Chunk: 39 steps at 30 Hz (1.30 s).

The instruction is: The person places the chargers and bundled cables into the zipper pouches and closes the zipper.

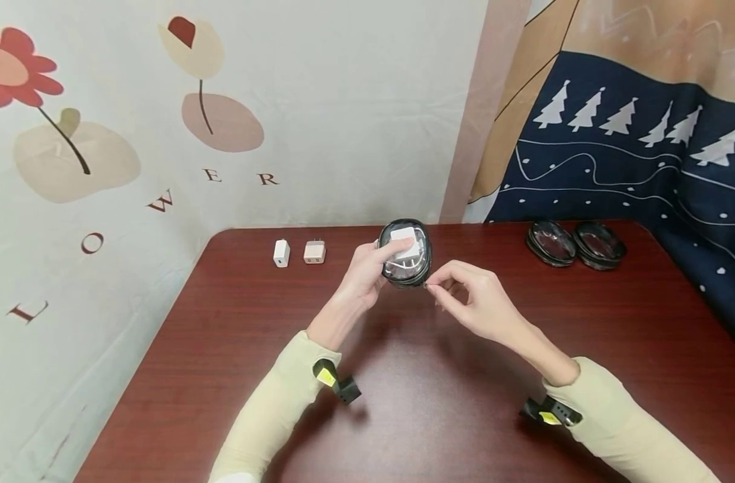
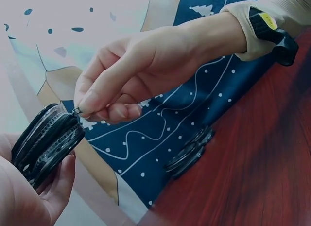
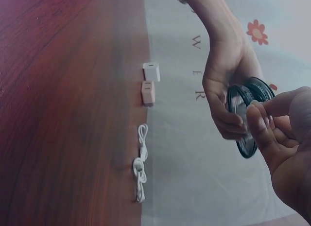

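Things along the back of the counter [image 1: 440, 422]
Two plugs [image 1: 314, 253] sit left, cords [image 3: 139, 165] just right of them, two round cases [image 1: 551, 243] far right. A third case [image 1: 398, 272] is in the left hand [image 1: 365, 270], one plug [image 1: 402, 234] inside, with the right hand [image 1: 473, 295] at its right edge. Cloth [image 1: 355, 121] hangs behind.

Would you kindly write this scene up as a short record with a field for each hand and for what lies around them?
left hand: holds a black-edged case above the table
case face: clear, with a white block showing
right hand: pinches a small pull at the case's edge
back left: white adapter, pinkish adapter, apart
back right: two similar cases, side by side
cables: white cables, bundled, on the table
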### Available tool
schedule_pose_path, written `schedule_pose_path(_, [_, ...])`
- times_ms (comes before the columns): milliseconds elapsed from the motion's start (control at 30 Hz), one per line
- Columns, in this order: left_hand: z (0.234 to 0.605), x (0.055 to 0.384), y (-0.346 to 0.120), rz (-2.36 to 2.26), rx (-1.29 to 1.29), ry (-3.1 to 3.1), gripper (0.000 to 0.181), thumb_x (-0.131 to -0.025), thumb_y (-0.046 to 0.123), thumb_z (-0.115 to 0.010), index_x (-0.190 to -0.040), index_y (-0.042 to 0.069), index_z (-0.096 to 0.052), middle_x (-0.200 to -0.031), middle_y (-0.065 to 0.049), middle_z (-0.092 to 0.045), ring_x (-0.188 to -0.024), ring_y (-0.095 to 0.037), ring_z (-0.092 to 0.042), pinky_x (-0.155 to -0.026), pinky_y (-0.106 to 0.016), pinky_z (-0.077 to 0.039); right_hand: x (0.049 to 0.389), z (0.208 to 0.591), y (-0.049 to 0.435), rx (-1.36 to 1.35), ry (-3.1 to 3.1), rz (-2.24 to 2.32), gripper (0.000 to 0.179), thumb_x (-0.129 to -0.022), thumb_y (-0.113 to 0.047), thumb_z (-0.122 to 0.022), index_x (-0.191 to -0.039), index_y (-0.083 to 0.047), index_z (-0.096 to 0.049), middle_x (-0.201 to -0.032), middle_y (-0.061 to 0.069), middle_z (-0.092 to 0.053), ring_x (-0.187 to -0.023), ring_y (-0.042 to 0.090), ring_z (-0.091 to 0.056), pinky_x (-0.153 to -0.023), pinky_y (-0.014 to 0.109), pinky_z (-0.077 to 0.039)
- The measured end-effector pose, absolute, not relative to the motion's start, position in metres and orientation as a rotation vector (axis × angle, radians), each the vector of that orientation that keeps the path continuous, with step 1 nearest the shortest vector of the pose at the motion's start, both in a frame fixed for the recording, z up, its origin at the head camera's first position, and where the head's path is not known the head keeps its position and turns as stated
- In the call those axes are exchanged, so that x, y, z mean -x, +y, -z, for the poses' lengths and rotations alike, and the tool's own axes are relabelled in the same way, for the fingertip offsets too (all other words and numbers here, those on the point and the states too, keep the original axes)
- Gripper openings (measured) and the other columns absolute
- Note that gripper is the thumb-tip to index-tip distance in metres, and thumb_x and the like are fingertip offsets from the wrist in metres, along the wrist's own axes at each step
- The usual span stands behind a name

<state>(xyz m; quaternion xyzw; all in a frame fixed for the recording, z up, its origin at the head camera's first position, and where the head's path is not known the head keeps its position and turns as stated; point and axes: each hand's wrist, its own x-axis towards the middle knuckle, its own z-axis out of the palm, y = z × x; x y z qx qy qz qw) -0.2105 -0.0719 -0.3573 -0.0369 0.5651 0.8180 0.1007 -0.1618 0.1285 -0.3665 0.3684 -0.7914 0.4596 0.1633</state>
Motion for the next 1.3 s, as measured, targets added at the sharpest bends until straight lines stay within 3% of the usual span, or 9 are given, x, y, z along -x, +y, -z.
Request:
schedule_pose_path(233, [0.356, 0.210, -0.080, -2.403, 0.077, 1.629, 0.017, -0.089, 0.009, -0.072, -0.102, -0.002, -0.069, -0.083, -0.005, -0.072, -0.075, -0.013, -0.068, -0.072, -0.025, -0.057, 0.168, 0.360, 0.144, -0.951, -2.229, -1.359, 0.020, -0.087, 0.008, -0.073, -0.101, -0.006, -0.071, -0.087, -0.002, -0.068, -0.069, 0.010, -0.062, -0.060, 0.019, -0.053])
schedule_pose_path(467, [0.357, 0.206, -0.088, -2.238, -0.070, 1.666, 0.030, -0.090, 0.003, -0.068, -0.117, -0.009, -0.062, -0.094, -0.008, -0.070, -0.082, -0.015, -0.068, -0.076, -0.027, -0.058, 0.176, 0.356, 0.160, -0.839, -2.230, -1.317, 0.017, -0.088, 0.008, -0.072, -0.100, -0.005, -0.071, -0.089, 0.002, -0.070, -0.068, 0.014, -0.066, -0.062, 0.016, -0.054])
schedule_pose_path(700, [0.359, 0.203, -0.094, -1.986, -0.216, 1.710, 0.019, -0.087, 0.000, -0.068, -0.105, -0.004, -0.066, -0.088, -0.006, -0.070, -0.079, -0.015, -0.068, -0.074, -0.028, -0.056, 0.177, 0.356, 0.160, -0.828, -2.235, -1.297, 0.018, -0.088, 0.008, -0.072, -0.099, -0.006, -0.072, -0.091, 0.000, -0.070, -0.070, 0.009, -0.066, -0.065, 0.016, -0.054])
schedule_pose_path(867, [0.358, 0.200, -0.096, -1.879, -0.301, 1.681, 0.022, -0.086, -0.001, -0.067, -0.108, -0.004, -0.067, -0.087, -0.007, -0.070, -0.078, -0.016, -0.068, -0.073, -0.029, -0.057, 0.178, 0.355, 0.159, -0.825, -2.253, -1.247, 0.016, -0.088, 0.006, -0.073, -0.098, -0.006, -0.072, -0.091, -0.002, -0.070, -0.072, 0.008, -0.064, -0.068, 0.014, -0.053])
schedule_pose_path(1300, [0.353, 0.202, -0.094, -2.049, -0.131, 1.697, 0.014, -0.089, -0.001, -0.066, -0.103, -0.003, -0.067, -0.081, -0.004, -0.071, -0.074, -0.012, -0.069, -0.070, -0.025, -0.056, 0.179, 0.353, 0.165, -0.825, -2.279, -1.168, 0.016, -0.086, 0.005, -0.075, -0.097, -0.006, -0.071, -0.085, -0.003, -0.068, -0.067, 0.007, -0.062, -0.062, 0.014, -0.050])
